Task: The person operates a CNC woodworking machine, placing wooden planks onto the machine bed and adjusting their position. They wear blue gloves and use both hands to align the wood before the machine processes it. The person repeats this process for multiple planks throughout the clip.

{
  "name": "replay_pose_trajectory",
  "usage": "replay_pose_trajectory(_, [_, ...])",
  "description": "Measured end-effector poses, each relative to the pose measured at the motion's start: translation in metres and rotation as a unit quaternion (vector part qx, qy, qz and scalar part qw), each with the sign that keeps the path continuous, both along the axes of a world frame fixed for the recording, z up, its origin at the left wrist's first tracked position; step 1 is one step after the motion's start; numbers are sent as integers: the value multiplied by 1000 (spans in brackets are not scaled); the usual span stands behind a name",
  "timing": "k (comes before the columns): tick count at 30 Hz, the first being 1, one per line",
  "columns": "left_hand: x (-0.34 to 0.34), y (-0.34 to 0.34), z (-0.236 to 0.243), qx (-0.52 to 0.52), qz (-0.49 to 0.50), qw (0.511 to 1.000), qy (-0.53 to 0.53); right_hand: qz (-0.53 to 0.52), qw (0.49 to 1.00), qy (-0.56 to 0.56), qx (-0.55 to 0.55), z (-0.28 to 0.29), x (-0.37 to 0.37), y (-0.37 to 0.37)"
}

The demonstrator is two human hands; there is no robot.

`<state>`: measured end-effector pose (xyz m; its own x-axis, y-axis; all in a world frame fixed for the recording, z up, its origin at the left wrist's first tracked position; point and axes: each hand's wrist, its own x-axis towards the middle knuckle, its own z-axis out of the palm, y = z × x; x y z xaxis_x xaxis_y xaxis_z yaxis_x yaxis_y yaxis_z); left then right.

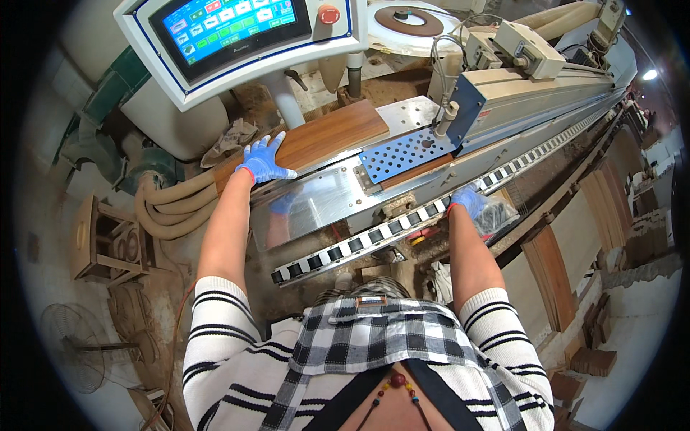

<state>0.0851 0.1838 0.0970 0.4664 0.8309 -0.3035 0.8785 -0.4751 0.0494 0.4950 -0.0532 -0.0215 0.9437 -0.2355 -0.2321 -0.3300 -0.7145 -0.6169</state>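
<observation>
My left hand point(264, 159), in a blue glove with a red cuff, lies with its fingers spread on a brown wood-grain board point(334, 131). The board rests along the machine's metal bed, its right end near a blue perforated guard plate point(410, 154). On the right, my right hand point(467, 202), also gloved in blue, is at the side of a roller rail point(394, 228). Its fingers are mostly hidden, so I cannot make out whether they grip the rail. Just beyond that hand is a clear plastic bag point(496, 215).
A control panel with a lit screen point(230, 32) and a red stop button point(328, 14) stands at the upper left. Behind the bed sits a reel of brown edging point(408, 20). Ribbed hoses point(172, 212) curve at left. Stacked boards point(550, 276) lie at right.
</observation>
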Motion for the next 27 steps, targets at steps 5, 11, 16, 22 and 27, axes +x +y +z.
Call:
replay_pose_trajectory(5, [-9,-1,-1,20,3,998,-57,15,1000,8,5,12,-5,0])
replay_pose_trajectory(11, [-51,-60,23,70,26,990,-122,20,999,-11,29,14,-12,-4])
replay_pose_trajectory(16, [-114,-139,31,71,35,990,-120,1,1000,-3,27,3,-4,0])
replay_pose_trajectory(22, [-142,-200,0,45,25,996,-77,3,1000,-5,4,-10,4,2])
replay_pose_trajectory(27, [-82,-194,-18,15,11,994,-104,-9,1000,15,11,1,0,4])
